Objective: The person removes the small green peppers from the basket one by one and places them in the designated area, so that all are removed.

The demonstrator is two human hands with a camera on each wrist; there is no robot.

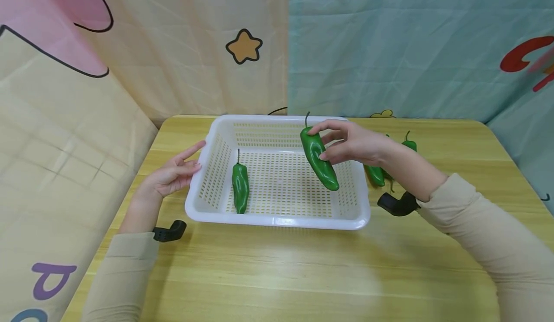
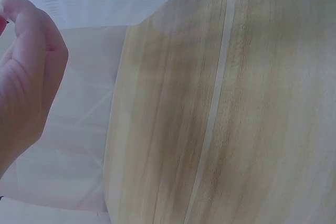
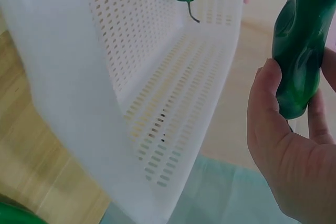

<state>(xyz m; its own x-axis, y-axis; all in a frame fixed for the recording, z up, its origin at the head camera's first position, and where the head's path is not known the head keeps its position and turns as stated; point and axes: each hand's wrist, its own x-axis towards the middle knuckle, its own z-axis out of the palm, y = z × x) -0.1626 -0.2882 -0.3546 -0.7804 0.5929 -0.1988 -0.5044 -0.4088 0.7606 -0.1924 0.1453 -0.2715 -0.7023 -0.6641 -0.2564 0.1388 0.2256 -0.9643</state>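
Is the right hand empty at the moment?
No, the right hand holds a green pepper between its thumb and fingers.

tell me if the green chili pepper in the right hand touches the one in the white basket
Apart: the head view shows bare perforated floor of the white basket between the held green chili pepper and the other green chili pepper.

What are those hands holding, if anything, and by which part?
The right hand pinches a green pepper by its upper, stem-end half. The left hand touches the white basket at its left side; no firm grip shows.
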